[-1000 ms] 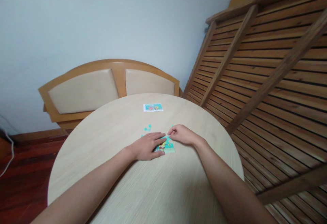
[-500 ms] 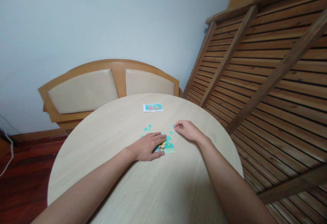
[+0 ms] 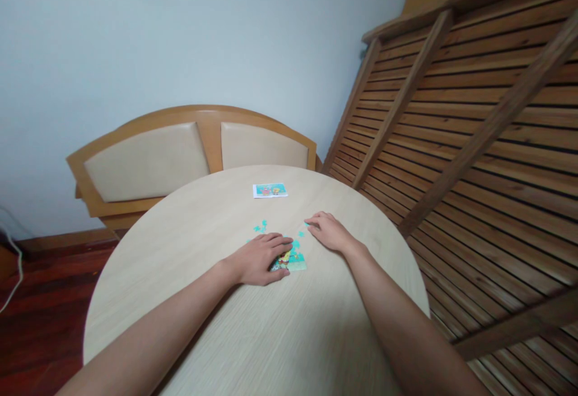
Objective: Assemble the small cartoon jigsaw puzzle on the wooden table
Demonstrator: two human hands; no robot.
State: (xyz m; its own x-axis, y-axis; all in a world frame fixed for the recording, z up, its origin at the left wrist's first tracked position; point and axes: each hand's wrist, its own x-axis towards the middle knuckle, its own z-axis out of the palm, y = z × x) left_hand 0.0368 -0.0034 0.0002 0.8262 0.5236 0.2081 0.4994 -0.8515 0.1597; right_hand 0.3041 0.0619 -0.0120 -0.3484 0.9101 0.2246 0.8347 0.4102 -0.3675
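My left hand (image 3: 264,259) lies flat with its fingers stretched out over the left part of a partly joined jigsaw puzzle (image 3: 297,259). Teal background and a yellow cartoon figure show beside its fingers; the rest of the picture is hidden under the hand. To the right, my right hand (image 3: 330,231) has its bent fingertips on a small teal puzzle piece (image 3: 307,224), mostly covered by them. Another loose teal piece (image 3: 301,234) lies between that hand and the puzzle. Several more loose pieces (image 3: 261,226) are beyond my left hand.
A picture card (image 3: 271,190) with cartoon figures lies farther back on the round pale wooden table (image 3: 217,336). Behind the table stands a headboard (image 3: 210,137) with cream panels against the wall. A slatted wooden frame (image 3: 451,119) leans along the right side.
My right hand has shifted slightly left, and its fingertips now cover the teal piece that lay just beside them. My left hand stays on the puzzle.
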